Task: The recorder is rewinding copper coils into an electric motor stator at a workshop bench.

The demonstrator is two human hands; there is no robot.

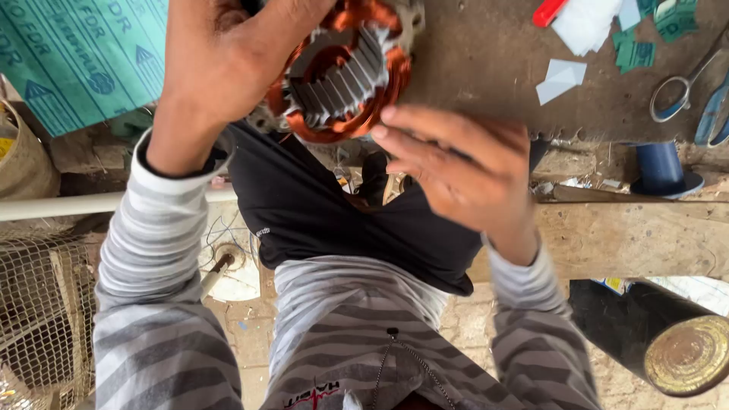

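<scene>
While our left hand point(220, 61) is wrapping over the top and outer rim of the motor stator point(342, 72), fingers closed around it, our right hand point(463, 171) is hovering just below and beside it with its fingers point(425, 129) loosely spread, the fingertips nearly touching the lower copper edge; we cannot tell whether they are making contact. We are holding the stator up over the edge of the dark workbench point(493, 61), above our lap, with its bore facing the camera. We are judging it heavy and rigid: a ring of stacked steel teeth point(342, 83) is showing inside, and those laminations will not be yielding to the grip. We are noting the copper windings point(380, 99) bulging around the core as the fragile part, since their thin coating is likely scratching easily, so we are favouring a hold on the steel outer rim, not on the coils. Further out, scissors point(680, 95), white paper scraps point(562, 76) and green paper pieces point(634, 53) are lying on the bench, a blue spool point(659, 167) is standing below it, and a green sheet point(83, 57) is hanging at the far left.
</scene>
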